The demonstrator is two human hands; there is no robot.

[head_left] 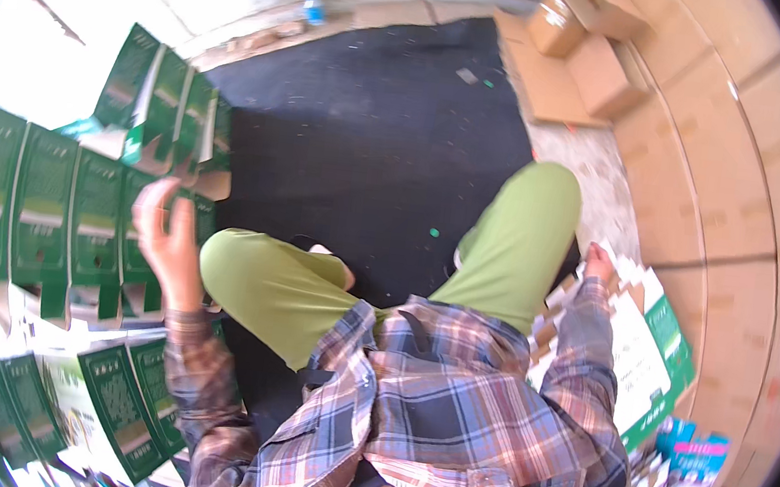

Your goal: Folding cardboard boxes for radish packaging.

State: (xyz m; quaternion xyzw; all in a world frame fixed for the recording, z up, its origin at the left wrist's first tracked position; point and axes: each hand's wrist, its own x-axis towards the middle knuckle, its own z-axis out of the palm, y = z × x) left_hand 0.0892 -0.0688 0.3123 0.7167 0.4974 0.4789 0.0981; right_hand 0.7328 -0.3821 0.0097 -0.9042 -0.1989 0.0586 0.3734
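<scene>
On the left, my left hand (169, 242) is raised beside a row of standing green boxes (43, 204). Its fingers are apart and curved, and nothing is in them. The boxes have open flaps at their lower ends. Over on the right, my right hand (599, 264) reaches to the far end of a pile of flattened green-and-white cartons (631, 367). Its fingers are drawn together at a carton edge, partly hidden and slightly blurred.
More green boxes stand at the far left (174, 113) and near left (126, 406). Stacked brown cartons (738, 187) line the right side, with an opened brown box (606, 76) at the far right. Blue-and-pink packets (692, 461) lie low on the right. A black mat (374, 126) covers the floor.
</scene>
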